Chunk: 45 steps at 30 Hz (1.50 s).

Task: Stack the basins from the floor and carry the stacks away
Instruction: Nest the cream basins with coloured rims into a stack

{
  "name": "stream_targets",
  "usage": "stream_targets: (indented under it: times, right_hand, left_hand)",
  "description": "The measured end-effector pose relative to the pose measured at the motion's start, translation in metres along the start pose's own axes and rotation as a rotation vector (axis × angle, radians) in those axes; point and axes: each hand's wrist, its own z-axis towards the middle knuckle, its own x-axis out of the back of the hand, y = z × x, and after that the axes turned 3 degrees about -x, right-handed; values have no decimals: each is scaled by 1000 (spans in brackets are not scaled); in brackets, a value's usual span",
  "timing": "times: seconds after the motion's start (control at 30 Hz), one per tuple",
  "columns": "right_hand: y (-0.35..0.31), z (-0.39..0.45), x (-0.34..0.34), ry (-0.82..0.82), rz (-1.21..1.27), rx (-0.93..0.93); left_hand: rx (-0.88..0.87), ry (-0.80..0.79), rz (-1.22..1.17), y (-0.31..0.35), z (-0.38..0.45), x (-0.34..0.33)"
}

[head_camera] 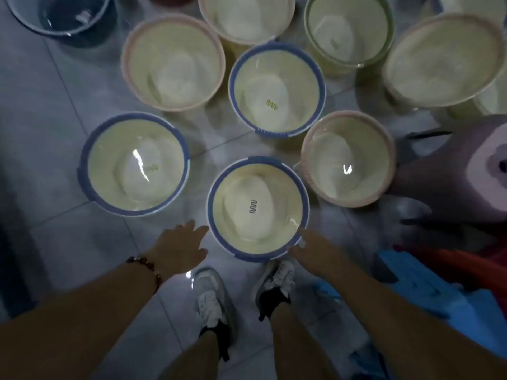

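Observation:
Several cream basins stand on the grey tiled floor. The nearest, a blue-rimmed basin [258,209], sits just beyond my feet. My left hand [179,246] hovers open at its left side, fingers spread, a small gap from the rim. My right hand [312,252] reaches its lower right rim and seems to touch it, fingers extended. Another blue-rimmed basin [134,164] lies to the left, a third [277,89] behind. A pink-rimmed basin [348,159] is to the right, one more [172,63] at the back left.
More basins line the back: a green-rimmed one [348,31], a large pink-rimmed one [441,60], a dark blue one [63,15]. A purple plastic stool [466,174] stands at the right. Blue and red plastic items [428,286] crowd the lower right. My shoes [211,294] are close to the nearest basin.

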Motion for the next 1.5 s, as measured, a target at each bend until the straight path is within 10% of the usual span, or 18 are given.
stream_targets:
  times: [0.17,0.43,0.97,1.5]
  right_hand:
    - [42,83,-20,-5,222,-124]
    - [83,177,-47,79,639,-432]
    - [46,163,23,-9,1011,-604]
    - [-192,97,75,73,589,-25]
  left_hand:
    - [135,-50,-189,-8,86,-58]
    - [501,226,-1188,12,167,-98]
    - [641,240,-1624,4,137,-17]
    - [527,629,-2059,-117,-12,71]
